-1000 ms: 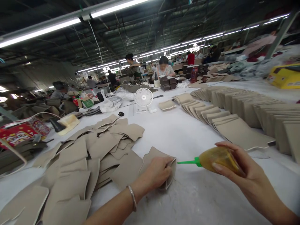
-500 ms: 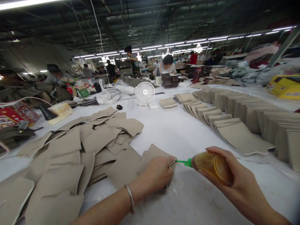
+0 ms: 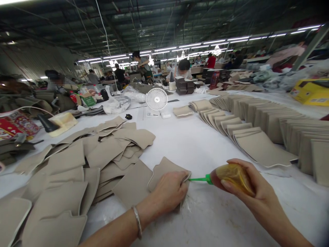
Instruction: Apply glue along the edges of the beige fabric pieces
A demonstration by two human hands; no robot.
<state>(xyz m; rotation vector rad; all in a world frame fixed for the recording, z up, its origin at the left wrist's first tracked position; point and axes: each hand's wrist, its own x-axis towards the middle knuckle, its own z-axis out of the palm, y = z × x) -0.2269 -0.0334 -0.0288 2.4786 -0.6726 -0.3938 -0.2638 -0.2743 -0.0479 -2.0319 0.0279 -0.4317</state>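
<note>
My left hand (image 3: 168, 190), with a bracelet at the wrist, pinches a taupe leather-like panel (image 3: 164, 168) by its right edge. Part of that panel is hidden under the fingers. My right hand (image 3: 253, 187) is closed round a squeeze bottle (image 3: 232, 176) of amber liquid, tilted on its side. Its thin green nozzle (image 3: 199, 179) points left, and the tip is at the panel's edge beside my left fingers. Another flat panel (image 3: 133, 185) lies just left of the held one.
A loose heap of taupe panels (image 3: 108, 151) covers the left of the white table (image 3: 177, 137). Overlapping rows of panels (image 3: 264, 145) curve along the right. Farther back stand a small white fan (image 3: 156, 99) and a yellow box (image 3: 312, 92). Several people sit or stand beyond.
The view has shifted slightly. The bottle has turned more level, its nozzle still at the panel's edge. Both hands keep their holds.
</note>
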